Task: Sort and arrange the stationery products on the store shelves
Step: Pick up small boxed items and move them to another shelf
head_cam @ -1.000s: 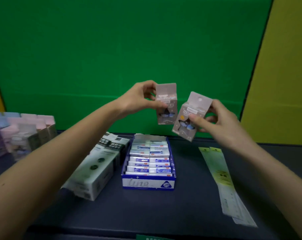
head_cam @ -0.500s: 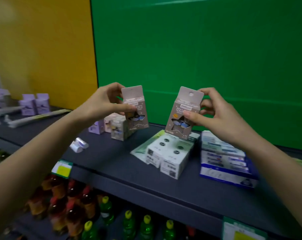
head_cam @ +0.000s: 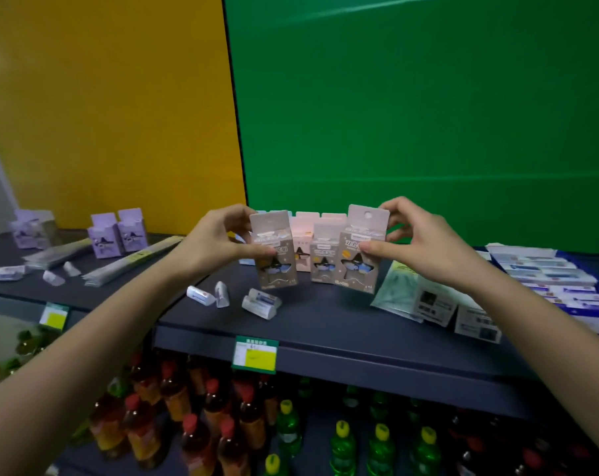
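Note:
My left hand (head_cam: 215, 243) grips a small beige carton (head_cam: 274, 252) with a hang tab and a star window. A matching beige carton (head_cam: 359, 255) is gripped by my right hand (head_cam: 425, 243), thumb on its front. Both cartons hover just above the dark shelf (head_cam: 325, 324), in front of a row of similar beige and pink cartons (head_cam: 322, 252) standing at the back. The row is partly hidden behind the held cartons.
Small white wrapped items (head_cam: 260, 302) lie loose on the shelf near the front. Purple cartons (head_cam: 116, 233) and flat packets (head_cam: 133, 262) sit to the left. White boxes (head_cam: 476, 319) and a blue tray of erasers (head_cam: 552, 280) lie to the right. Bottles (head_cam: 243, 427) fill the lower shelf.
The view has swung left along the shelf. Both hands have carried their cartons down and close together, in front of the standing row of cartons.

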